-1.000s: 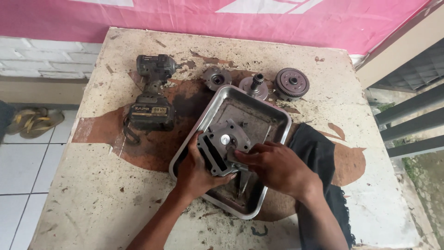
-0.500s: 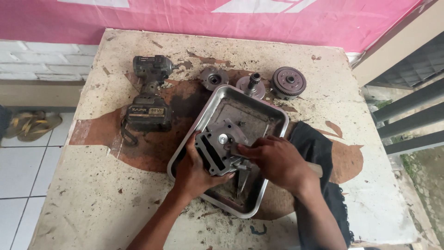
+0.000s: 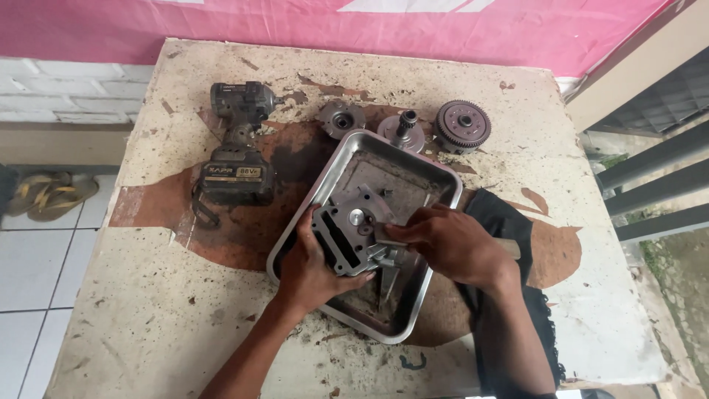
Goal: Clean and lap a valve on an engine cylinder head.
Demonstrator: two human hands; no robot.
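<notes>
A grey metal engine part point(image 3: 353, 225) with a round hub rests in a dented steel tray point(image 3: 436, 177) at the table's middle. My left hand point(image 3: 314, 270) grips the part from its left and lower side. My right hand point(image 3: 447, 242) closes over the part's right side, fingers on a small tool or piece that I cannot make out. A thin metal piece point(image 3: 386, 284) lies in the tray just below the part.
A black cordless impact driver point(image 3: 238, 151) lies left of the tray. Behind the tray sit three round parts: a hub point(image 3: 340, 117), a shafted plate point(image 3: 402, 131), a toothed gear point(image 3: 462, 124). A black cloth point(image 3: 496, 218) lies right. Sandals point(image 3: 48, 193) rest on the floor.
Both hands stay on the engine part in the tray; the view has shifted slightly. No other visible change.
</notes>
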